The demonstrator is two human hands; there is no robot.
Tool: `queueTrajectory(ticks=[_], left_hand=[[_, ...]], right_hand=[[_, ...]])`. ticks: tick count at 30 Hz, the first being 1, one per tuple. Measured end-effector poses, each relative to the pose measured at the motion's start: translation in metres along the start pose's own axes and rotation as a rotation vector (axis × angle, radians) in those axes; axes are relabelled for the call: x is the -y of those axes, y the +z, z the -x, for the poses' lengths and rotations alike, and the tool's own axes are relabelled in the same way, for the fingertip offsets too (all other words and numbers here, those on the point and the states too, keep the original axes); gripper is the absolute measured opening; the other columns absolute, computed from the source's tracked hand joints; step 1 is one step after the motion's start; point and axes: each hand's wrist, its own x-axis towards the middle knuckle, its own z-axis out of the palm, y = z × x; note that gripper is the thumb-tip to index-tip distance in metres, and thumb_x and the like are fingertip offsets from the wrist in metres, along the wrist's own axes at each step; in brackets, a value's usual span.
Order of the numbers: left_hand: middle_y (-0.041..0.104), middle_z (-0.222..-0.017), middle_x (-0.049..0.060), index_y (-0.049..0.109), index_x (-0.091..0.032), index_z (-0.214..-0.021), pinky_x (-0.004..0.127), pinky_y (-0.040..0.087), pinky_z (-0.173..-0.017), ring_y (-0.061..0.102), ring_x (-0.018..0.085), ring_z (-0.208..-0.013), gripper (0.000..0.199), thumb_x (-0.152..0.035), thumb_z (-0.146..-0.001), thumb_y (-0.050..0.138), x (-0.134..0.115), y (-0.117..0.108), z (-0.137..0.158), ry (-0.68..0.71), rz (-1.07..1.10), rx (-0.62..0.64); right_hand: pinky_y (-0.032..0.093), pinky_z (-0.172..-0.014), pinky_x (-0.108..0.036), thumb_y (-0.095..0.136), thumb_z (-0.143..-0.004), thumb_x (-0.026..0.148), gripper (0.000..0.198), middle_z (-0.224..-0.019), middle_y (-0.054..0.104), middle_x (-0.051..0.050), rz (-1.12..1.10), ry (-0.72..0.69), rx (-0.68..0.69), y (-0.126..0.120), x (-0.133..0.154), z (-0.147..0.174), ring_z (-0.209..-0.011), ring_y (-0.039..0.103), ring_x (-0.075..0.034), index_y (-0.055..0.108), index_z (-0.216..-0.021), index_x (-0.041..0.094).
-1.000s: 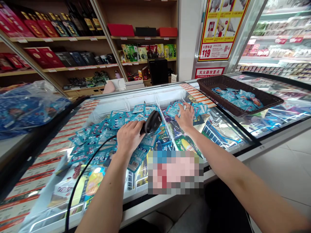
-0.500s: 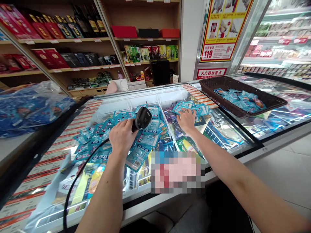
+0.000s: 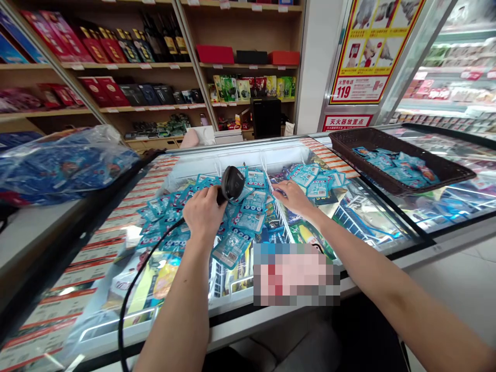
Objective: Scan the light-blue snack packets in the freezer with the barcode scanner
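Across the glass top of the chest freezer point(image 3: 232, 324), blue packets point(image 3: 251, 222) lie in a broad overlapping spread at left and centre, with a smaller cluster point(image 3: 318, 187) at right. My left hand point(image 3: 203, 212) is wrapped round the handle of a black barcode scanner point(image 3: 233, 183), its cable point(image 3: 122, 315) trailing to the near left. My right hand point(image 3: 295, 199) is just beside the smaller cluster, fingers loosely parted, with no visible hold; contact with the glass I cannot tell. More packets occupy a brown woven basket point(image 3: 451, 165) at far right.
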Motion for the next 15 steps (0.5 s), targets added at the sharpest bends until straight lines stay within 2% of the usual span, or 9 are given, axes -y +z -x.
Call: queueTrajectory(ticks=[5, 8, 11, 15], left_hand=[[0.068, -0.089, 0.01, 0.062, -0.02, -0.103, 0.034, 0.038, -0.067, 0.061, 0.027, -0.088, 0.029, -0.036, -0.081, 0.054, -0.005, 0.001, 0.001, 0.027, -0.008, 0.012], [0.067, -0.089, 0.01, 0.061, -0.02, -0.104, 0.034, 0.038, -0.066, 0.061, 0.027, -0.089, 0.03, -0.036, -0.08, 0.054, -0.005, 0.002, 0.002, 0.048, -0.018, 0.013], [0.067, -0.09, 0.009, 0.06, -0.021, -0.106, 0.034, 0.038, -0.067, 0.061, 0.027, -0.089, 0.031, -0.036, -0.079, 0.055, -0.005, 0.001, 0.001, 0.065, -0.025, 0.02], [0.068, -0.091, 0.009, 0.06, -0.02, -0.107, 0.035, 0.038, -0.067, 0.061, 0.028, -0.089, 0.031, -0.034, -0.08, 0.055, -0.005, -0.002, 0.0, 0.06, -0.022, 0.015]], right_hand=[[0.037, -0.094, -0.043, 0.046, -0.083, 0.068, 0.06, -0.119, 0.059, -0.009, 0.068, -0.012, 0.078, 0.008, 0.015, -0.001, -0.113, 0.047, -0.028, 0.06, -0.126, 0.029], [0.037, -0.093, -0.046, 0.052, -0.074, 0.075, 0.071, -0.123, 0.055, -0.01, 0.1, 0.013, 0.09, 0.011, 0.019, -0.001, -0.115, 0.045, -0.031, 0.057, -0.128, 0.029], [0.037, -0.095, -0.045, 0.062, -0.066, 0.073, 0.072, -0.118, 0.057, -0.011, 0.032, 0.06, 0.06, 0.012, 0.015, -0.001, -0.113, 0.047, -0.03, 0.061, -0.118, 0.023], [0.042, -0.089, -0.038, 0.071, -0.063, 0.064, 0.057, -0.099, 0.063, -0.007, -0.179, 0.125, -0.003, 0.01, 0.007, -0.003, -0.097, 0.055, -0.023, 0.063, -0.098, 0.02]])
